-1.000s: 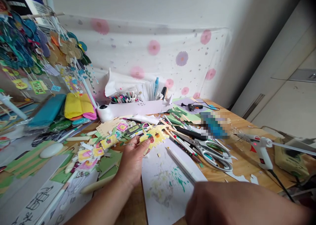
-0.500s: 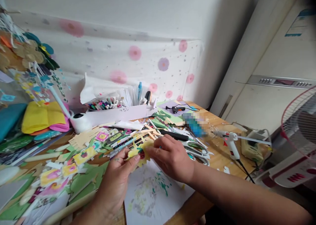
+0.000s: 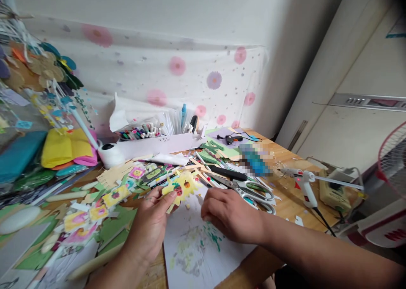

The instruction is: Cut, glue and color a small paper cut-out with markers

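Note:
My left hand (image 3: pixel 152 217) pinches a yellow paper cutout (image 3: pixel 184 185) with a jagged edge between thumb and fingers. A red spotted ladybug, green marks and a small orange shape are drawn on it. To its right, apart from the cutout, is my right hand (image 3: pixel 228 215), closed with its fingers curled downward; whatever they may hold is hidden. Beneath both hands lies a white sheet (image 3: pixel 190 259) smeared with green, grey and yellow paint. Scissors (image 3: pixel 255 191) with pale handles rest just beyond my right hand.
Paper scraps, pens and painted cutouts (image 3: pixel 116 197) cover the table's left and middle. A long box of markers (image 3: pixel 155 143) stands along the back. On the right are a white glue gun (image 3: pixel 306 187) with its cord and a fan (image 3: pixel 393 166). A mobile (image 3: pixel 44 69) hangs at left.
My right hand has come away from the yellow cutout and moved right and slightly down. The cutout, still in my left hand, now shows more of its drawn face. The view has shifted slightly left.

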`<move>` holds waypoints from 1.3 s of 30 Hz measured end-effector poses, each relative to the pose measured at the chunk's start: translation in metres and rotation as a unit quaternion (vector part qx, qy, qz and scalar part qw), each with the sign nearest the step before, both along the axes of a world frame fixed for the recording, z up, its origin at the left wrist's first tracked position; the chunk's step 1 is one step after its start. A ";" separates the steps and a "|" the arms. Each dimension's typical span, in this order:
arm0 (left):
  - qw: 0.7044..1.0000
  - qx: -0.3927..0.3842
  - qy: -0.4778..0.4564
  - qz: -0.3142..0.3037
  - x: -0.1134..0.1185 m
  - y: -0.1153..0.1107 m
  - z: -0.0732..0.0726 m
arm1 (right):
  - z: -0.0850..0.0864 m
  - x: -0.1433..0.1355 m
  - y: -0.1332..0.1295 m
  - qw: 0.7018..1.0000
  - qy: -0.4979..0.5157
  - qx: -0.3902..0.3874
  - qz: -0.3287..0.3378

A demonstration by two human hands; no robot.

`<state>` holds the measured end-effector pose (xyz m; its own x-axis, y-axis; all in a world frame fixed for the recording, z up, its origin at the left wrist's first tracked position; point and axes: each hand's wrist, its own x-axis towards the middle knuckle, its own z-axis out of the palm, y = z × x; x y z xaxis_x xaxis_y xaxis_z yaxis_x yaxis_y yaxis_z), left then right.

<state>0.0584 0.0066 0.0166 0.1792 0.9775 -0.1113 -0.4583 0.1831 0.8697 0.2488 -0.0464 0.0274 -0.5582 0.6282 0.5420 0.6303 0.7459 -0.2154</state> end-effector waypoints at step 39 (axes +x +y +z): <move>0.999 0.018 0.001 0.034 -0.007 0.007 -0.007 | 0.030 0.019 -0.024 0.886 0.104 -0.423 0.160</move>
